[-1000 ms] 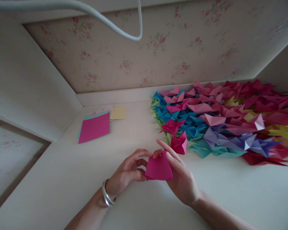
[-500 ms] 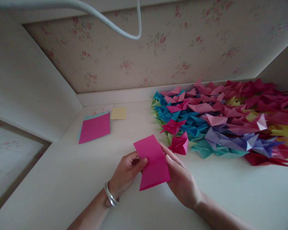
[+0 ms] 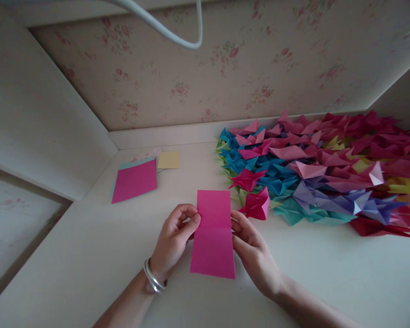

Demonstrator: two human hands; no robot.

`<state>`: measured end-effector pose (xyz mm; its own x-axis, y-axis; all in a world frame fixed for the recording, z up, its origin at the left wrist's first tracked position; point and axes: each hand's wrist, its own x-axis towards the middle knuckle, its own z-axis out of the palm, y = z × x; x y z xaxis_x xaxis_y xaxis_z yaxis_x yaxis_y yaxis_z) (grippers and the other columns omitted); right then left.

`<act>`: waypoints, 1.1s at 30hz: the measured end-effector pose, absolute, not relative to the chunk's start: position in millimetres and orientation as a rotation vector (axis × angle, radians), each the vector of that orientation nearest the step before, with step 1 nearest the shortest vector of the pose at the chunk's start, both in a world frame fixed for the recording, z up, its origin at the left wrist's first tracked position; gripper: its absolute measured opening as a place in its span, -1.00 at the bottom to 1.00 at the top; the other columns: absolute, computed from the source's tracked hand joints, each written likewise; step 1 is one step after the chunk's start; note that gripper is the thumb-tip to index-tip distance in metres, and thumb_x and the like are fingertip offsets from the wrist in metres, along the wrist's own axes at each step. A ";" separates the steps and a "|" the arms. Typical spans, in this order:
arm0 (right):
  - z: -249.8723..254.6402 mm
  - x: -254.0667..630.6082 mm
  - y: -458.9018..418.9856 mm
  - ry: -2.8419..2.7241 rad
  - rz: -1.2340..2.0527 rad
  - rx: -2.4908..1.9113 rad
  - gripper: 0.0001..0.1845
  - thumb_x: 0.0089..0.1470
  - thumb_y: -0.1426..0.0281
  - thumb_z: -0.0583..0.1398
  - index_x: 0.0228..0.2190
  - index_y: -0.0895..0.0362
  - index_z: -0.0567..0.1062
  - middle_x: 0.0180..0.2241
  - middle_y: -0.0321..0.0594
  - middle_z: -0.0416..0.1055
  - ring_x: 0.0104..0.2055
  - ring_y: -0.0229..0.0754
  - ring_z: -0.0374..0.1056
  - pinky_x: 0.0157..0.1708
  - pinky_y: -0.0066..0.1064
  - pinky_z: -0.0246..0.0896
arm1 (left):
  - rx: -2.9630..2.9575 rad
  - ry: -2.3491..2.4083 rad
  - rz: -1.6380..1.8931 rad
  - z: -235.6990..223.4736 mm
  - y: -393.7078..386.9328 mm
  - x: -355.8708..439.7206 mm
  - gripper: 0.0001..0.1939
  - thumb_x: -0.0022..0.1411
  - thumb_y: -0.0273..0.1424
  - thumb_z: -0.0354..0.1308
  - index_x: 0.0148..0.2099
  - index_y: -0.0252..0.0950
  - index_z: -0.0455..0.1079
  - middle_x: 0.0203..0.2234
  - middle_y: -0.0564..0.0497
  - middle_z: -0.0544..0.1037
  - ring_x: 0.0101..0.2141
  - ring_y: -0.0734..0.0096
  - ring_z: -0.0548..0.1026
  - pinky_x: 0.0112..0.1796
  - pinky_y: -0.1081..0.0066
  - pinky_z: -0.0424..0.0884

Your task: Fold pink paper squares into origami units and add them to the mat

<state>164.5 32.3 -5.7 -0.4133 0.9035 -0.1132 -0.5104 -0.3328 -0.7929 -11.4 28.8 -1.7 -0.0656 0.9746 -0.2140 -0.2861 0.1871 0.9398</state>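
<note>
A bright pink sheet of paper (image 3: 213,246), a tall rectangle with a crease across its middle, is held up over the white table. My left hand (image 3: 176,237), with silver bangles at the wrist, pinches its left edge, thumb in front and fingers mostly hidden behind. At the right edge is my right hand (image 3: 254,250), its fingers curled and closed on the paper's side, tips partly out of sight. Just beyond the right hand sits a folded pink paper piece (image 3: 257,203).
Many folded paper pieces (image 3: 307,171) in pink, blue, purple, teal, yellow and red cover the right back of the white table (image 3: 123,255). Flat pink paper (image 3: 135,181) lies at left, beside a small yellow square (image 3: 168,160). A white cable (image 3: 164,32) hangs above.
The pink paper has turned from a slant to nearly upright and faces me more squarely. My right hand has shifted its hold along the right edge.
</note>
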 end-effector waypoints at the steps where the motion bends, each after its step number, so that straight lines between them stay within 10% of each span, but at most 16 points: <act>1: -5.6 164.4 32.5 -0.847 1.877 -0.707 -0.66 0.10 0.49 0.26 -0.07 -0.03 0.47 -0.08 -0.22 0.54 -0.17 -0.18 0.48 -0.26 -0.42 0.33 | 0.807 1.149 1.247 -1.5 28.6 -11.3 -0.81 0.21 -0.32 0.31 -0.27 -0.23 0.34 -0.49 0.19 0.43 -0.56 0.66 0.36 -0.49 0.63 0.32; 10: -17.6 172.1 43.0 -0.701 1.750 -0.852 -0.55 -0.01 0.33 0.39 -0.09 -0.01 0.41 -0.31 -0.28 0.55 -0.43 -0.28 0.41 -0.48 -0.53 0.26 | 0.850 1.040 1.076 -1.2 22.7 -12.3 -0.85 0.14 -0.35 0.36 -0.22 -0.26 0.58 -0.37 0.04 0.61 -0.35 0.40 0.57 -0.30 0.44 0.54; 18: -21.7 178.5 35.2 -1.181 1.255 -1.093 -0.71 0.27 0.30 0.14 0.02 -0.12 0.44 0.04 -0.17 0.34 -0.10 -0.12 0.37 -0.21 -0.33 0.38 | 0.940 1.399 1.187 -5.1 29.1 -14.8 -0.81 0.12 -0.34 0.36 -0.19 -0.28 0.62 -0.38 0.00 0.69 -0.40 0.39 0.59 -0.33 0.48 0.54; 25: -21.0 179.4 27.0 -1.900 0.751 -0.906 -0.42 0.12 0.63 0.11 0.10 -0.09 0.44 0.23 -0.08 0.05 0.16 0.06 0.26 0.04 -0.13 0.36 | 0.943 1.474 1.297 -5.1 28.6 -18.5 -0.72 0.10 -0.31 0.39 -0.12 -0.29 0.56 -0.56 0.10 0.60 -0.49 0.47 0.53 -0.39 0.53 0.48; 33: -19.7 175.9 36.7 -1.826 0.676 -0.904 -0.70 0.15 0.51 0.26 -0.09 -0.01 0.58 0.10 -0.02 0.29 0.12 0.06 0.33 0.00 -0.15 0.40 | 1.022 1.332 1.261 0.2 25.7 -14.5 -0.83 0.18 -0.35 0.33 -0.16 -0.25 0.61 -0.29 -0.01 0.66 -0.30 0.35 0.58 -0.23 0.45 0.53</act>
